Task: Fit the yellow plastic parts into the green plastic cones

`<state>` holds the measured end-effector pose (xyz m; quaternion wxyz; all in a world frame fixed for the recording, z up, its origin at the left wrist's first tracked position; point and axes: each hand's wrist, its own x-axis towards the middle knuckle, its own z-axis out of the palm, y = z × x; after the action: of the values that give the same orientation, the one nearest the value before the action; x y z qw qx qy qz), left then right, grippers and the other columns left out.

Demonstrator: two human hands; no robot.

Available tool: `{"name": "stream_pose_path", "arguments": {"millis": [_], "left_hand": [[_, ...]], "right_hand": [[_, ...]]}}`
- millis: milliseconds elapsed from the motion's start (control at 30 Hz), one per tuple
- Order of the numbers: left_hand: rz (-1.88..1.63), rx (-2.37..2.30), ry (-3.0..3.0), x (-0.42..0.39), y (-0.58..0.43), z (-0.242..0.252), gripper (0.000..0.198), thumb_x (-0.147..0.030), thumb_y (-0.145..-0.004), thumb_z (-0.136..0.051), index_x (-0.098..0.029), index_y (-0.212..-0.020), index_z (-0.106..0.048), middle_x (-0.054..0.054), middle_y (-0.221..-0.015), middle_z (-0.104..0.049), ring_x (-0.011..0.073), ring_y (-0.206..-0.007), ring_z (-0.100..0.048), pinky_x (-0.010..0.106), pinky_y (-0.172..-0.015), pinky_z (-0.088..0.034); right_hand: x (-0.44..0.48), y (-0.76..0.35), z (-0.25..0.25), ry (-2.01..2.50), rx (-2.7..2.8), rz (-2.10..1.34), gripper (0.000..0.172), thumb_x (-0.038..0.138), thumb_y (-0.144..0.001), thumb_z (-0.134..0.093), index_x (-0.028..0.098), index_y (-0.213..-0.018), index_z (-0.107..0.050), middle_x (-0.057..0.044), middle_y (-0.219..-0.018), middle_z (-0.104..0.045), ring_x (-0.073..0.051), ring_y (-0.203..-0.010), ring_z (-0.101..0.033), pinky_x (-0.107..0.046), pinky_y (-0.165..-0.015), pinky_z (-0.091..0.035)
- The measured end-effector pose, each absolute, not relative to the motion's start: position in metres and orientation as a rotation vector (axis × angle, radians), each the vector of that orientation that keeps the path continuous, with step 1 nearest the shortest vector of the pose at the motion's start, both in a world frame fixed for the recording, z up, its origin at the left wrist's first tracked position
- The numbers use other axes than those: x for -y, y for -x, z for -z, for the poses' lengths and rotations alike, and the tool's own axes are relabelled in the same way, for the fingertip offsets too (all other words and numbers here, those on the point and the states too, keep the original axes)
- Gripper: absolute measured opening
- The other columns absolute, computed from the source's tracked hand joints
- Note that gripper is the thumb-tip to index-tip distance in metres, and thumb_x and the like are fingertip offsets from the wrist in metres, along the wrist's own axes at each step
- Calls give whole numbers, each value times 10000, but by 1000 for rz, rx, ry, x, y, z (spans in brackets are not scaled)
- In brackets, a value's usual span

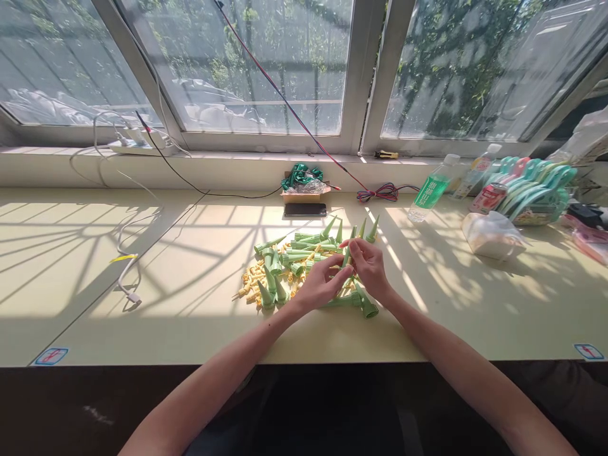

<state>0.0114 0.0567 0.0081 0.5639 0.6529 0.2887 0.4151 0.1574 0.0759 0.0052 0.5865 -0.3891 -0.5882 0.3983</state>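
My left hand and my right hand meet over a pile of parts, fingers closed around one green plastic spike, which is held nearly upright between them. Fingers cover much of it. More green cone-shaped spikes lie and stand around my hands, among them an upright spike beyond my right hand and a fallen spike below it. Small yellow plastic pieces are heaped among the spikes, mostly left of my left hand. Whether a yellow piece is in my fingers is hidden.
Behind the pile are a black phone and a small cardboard box. To the right stand a green-labelled bottle, a red can, a tissue pack and pale green hangers. A white cable trails at left.
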Motion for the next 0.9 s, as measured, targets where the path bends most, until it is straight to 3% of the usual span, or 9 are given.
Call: {"name": "stream_pose_path", "arguments": {"millis": [400,567,800,900], "left_hand": [[-976,-733,-1573,-55,-12,-12,357,-514,-900,-577,-162,-959,-561,-21,-734,-473,57,-494,-427,186,-413,-377],[-1093,-875,-1652,-57,-13,-7,339,-463,-845,-673,-162,-980,-596,6,-831,-547,63,-563,-495,173,-462,-425],[-1298,-995,-1659,-60,-12,-6,291,-431,-842,-690,-161,-918,-614,8,-790,-550,125,-677,-607,182,-491,-483],[-1360,-1019,-1672,-60,-11,-7,288,-428,-835,-701,-165,-922,-620,15,-803,-593,129,-672,-625,201,-515,-529]], "right_hand": [[-76,-158,-6,896,1390,-914,375,522,-929,-566,177,-879,-702,47,-547,-438,-75,-450,-373,-213,-417,-295],[-79,-156,-3,895,1385,-885,374,527,-927,-567,180,-880,-698,40,-583,-447,-74,-469,-351,-220,-433,-304],[-80,-157,3,793,1335,-995,346,519,-932,-561,203,-994,-687,27,-664,-500,-58,-429,-341,-218,-383,-293],[-77,-158,1,776,1403,-939,303,470,-905,-625,202,-1023,-703,7,-720,-564,-65,-465,-422,-217,-416,-359]]}}
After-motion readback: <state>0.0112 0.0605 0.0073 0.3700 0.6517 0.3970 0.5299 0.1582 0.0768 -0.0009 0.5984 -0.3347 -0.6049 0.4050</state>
